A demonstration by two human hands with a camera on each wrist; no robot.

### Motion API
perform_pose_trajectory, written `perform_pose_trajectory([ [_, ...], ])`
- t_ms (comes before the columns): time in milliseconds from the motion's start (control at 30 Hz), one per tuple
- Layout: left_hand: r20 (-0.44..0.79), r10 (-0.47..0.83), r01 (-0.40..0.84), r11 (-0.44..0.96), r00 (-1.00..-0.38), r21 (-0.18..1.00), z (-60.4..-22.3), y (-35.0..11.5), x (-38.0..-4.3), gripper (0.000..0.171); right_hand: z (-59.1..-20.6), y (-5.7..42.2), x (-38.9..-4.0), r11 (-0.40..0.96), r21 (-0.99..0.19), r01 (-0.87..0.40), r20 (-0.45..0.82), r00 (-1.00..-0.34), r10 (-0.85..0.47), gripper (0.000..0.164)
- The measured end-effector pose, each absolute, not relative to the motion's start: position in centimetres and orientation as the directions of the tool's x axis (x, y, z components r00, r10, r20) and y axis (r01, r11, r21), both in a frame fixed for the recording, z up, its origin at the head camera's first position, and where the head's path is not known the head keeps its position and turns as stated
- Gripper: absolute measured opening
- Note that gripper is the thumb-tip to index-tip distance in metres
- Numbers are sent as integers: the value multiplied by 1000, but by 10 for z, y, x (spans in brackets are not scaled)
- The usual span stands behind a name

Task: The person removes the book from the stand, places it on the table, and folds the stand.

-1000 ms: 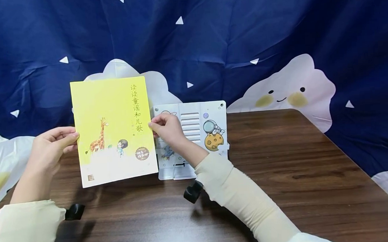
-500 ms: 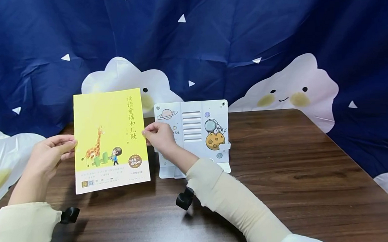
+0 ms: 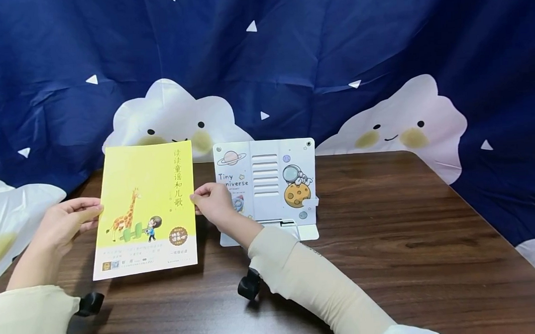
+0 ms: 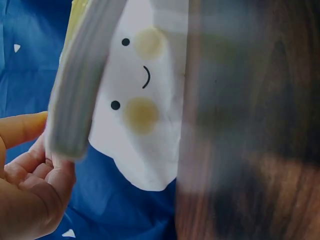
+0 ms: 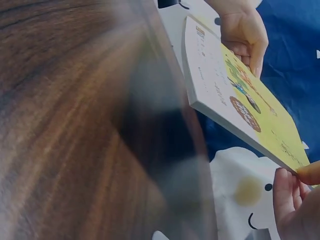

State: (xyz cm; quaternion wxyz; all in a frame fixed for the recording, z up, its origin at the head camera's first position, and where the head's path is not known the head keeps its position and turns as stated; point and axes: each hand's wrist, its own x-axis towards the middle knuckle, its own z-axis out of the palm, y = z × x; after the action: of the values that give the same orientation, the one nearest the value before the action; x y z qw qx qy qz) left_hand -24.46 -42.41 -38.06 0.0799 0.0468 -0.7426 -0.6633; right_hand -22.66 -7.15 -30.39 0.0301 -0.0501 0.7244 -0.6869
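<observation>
Between both hands a yellow and white book (image 3: 145, 207) is held up, its cover with a giraffe and a child facing the head camera. My left hand (image 3: 70, 220) pinches its left edge between thumb and fingers. On the opposite edge, my right hand (image 3: 215, 204) grips it the same way. The book's page edges (image 4: 80, 90) show in the left wrist view, close to the left hand. In the right wrist view the book (image 5: 240, 95) is tilted above the table. Just behind my right hand stands a white bookstand (image 3: 265, 182) with space drawings, its lower left part hidden by that arm.
The dark wood table (image 3: 387, 241) spreads out under the arms and to the right of the stand. At its back hangs a blue cloth (image 3: 281, 62) with white clouds and triangles. A black wrist mount (image 3: 249, 284) juts from the right sleeve, another from the left.
The book has come down and slightly left, with both hands still on it, and its top leans further back. More of the bookstand's left side shows now. The stand stays in place.
</observation>
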Motion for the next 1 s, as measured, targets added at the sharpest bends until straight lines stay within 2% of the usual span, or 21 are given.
perform_pose_trajectory([
  [133, 49, -213, 7, 195, -976, 981, -385, -424, -245, 34, -307, -75, -224, 56, -998, -29, 23, -995, -99, 5],
  [500, 19, -230, -42, 255, -973, 966, -388, -421, -237, 26, -318, -85, -219, 94, -994, -62, 54, -995, -85, 8],
  [700, -17, -224, -81, 281, -975, 956, -366, -397, -218, 7, -326, -87, -217, 141, -986, -90, 76, -992, -103, 8],
  [867, -48, -190, -112, 346, -981, 932, -338, -366, -194, 17, -331, -88, -215, 189, -976, -110, 88, -988, -124, 7],
  [1000, -67, -204, -143, 391, -977, 909, -336, -360, -192, 5, -335, -87, -215, 228, -967, -112, 81, -987, -141, 8],
])
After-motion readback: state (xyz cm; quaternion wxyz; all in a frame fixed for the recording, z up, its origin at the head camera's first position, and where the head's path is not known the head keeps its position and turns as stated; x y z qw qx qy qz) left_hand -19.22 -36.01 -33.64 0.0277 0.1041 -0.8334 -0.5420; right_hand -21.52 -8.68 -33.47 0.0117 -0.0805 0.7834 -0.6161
